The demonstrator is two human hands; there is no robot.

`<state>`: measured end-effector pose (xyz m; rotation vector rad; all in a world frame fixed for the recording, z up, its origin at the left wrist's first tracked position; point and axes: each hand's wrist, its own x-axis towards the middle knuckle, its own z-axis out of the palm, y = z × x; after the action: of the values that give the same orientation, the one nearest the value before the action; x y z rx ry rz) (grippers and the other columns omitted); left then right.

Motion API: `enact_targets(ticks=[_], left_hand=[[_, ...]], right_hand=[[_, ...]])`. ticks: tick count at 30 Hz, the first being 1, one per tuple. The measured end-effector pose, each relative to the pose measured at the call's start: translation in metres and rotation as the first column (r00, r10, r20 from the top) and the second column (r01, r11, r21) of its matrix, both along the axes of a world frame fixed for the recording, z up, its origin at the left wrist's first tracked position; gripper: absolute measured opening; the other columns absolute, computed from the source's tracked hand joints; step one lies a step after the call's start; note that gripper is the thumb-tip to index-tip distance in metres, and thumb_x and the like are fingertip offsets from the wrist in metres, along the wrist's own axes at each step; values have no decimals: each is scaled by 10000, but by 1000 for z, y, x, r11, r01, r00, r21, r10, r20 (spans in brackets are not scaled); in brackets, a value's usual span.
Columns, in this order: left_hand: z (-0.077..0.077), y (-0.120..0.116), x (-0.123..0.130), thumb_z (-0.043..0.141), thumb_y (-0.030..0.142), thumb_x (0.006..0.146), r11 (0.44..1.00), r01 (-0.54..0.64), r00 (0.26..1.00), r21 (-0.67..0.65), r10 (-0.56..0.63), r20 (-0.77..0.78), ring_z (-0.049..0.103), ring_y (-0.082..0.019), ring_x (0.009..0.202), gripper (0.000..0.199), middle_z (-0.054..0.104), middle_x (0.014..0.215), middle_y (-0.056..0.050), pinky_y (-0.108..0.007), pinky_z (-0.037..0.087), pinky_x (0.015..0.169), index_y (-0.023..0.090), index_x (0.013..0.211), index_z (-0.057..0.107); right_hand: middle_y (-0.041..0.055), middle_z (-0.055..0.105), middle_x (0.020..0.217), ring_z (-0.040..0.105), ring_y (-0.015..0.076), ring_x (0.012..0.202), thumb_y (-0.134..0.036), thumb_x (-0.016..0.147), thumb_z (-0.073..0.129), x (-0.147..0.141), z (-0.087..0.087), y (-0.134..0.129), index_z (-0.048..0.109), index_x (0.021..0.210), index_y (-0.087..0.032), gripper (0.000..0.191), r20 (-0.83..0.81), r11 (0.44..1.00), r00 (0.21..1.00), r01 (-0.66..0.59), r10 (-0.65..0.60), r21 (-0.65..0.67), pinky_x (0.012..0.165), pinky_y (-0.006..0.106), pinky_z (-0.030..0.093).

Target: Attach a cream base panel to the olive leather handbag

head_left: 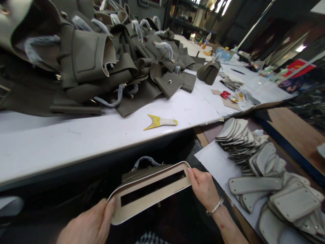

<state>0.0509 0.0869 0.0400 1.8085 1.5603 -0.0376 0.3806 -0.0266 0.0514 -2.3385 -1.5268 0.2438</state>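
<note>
Between my hands is an unfinished olive-grey handbag [149, 211], held over my lap below the table edge. Its pale inner side faces me, with a long rectangular slot cut through it. A plastic-wrapped handle [146, 159] sticks up at its far side. My left hand [87, 220] grips the left end, thumb along the rim. At the right end, my right hand [204, 188] pinches the upper corner, fingers partly hidden behind it. Beyond the bag, a yellow-and-white fork-ended tool [159, 122] lies on the white table [111, 135].
A large heap of similar olive-grey bag pieces [83, 57] covers the table's far left. One small bag [209, 72] stands apart. To my right, stacked grey oval-ended panels [255, 184] with small holes rest on white paper [210, 162]. Small packets [228, 96] lie near the table's corner.
</note>
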Motion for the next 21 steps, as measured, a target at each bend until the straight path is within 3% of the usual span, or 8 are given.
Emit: enact_targets(ticks=[2,4,10,13,16,19,21], left_hand=[[10,-2,5,423,579,789,990,133,982,-35,-137,-128,656,-311,657,379,688,687,-69,-324,317,594,267,690,615],[18,-1,8,350,593,825,981,178,964,-73,-188,-187,680,-328,710,429,686,670,-72,-337,341,628,262,677,579],[18,10,13,333,519,863,988,144,990,-64,-143,16,654,-258,681,427,669,645,-57,-298,351,625,248,652,585],[21,4,14,337,480,890,995,104,994,-12,-103,29,586,-216,591,413,610,595,-42,-290,311,603,233,628,540],[27,-4,13,435,571,884,998,54,996,17,-55,72,502,-178,529,456,521,534,-8,-282,259,566,224,589,466],[25,-5,5,431,614,899,998,-30,960,-52,44,278,459,-154,535,512,471,533,12,-269,272,549,215,579,460],[16,-5,-2,382,618,922,980,-124,873,-157,182,452,464,-152,558,547,476,544,9,-261,328,570,202,592,510]], right_hand=[[21,517,491,529,150,446,-368,1037,268,0,0,0,457,623,-208,482,103,999,994,-28,31,-36,522,295,254],[54,569,514,564,171,460,-345,1039,235,-1,1,2,500,638,-196,503,206,995,977,-40,58,-91,520,302,251],[119,632,555,586,205,472,-343,1019,227,0,6,11,552,646,-179,522,274,985,958,-35,80,-168,516,315,230],[94,591,516,539,192,447,-448,1008,206,1,10,7,521,615,-201,561,196,989,978,-40,68,-142,510,314,237],[1,471,451,447,152,422,-715,894,354,3,10,-1,485,567,-225,604,4,991,999,44,-44,-125,503,292,282],[-37,399,444,413,137,436,-841,723,497,4,8,-6,504,550,-229,636,-140,971,973,158,-185,-182,500,274,338],[-28,452,466,464,153,469,-832,716,500,2,7,-8,585,609,-229,618,-203,953,943,224,-265,-205,514,274,372]])
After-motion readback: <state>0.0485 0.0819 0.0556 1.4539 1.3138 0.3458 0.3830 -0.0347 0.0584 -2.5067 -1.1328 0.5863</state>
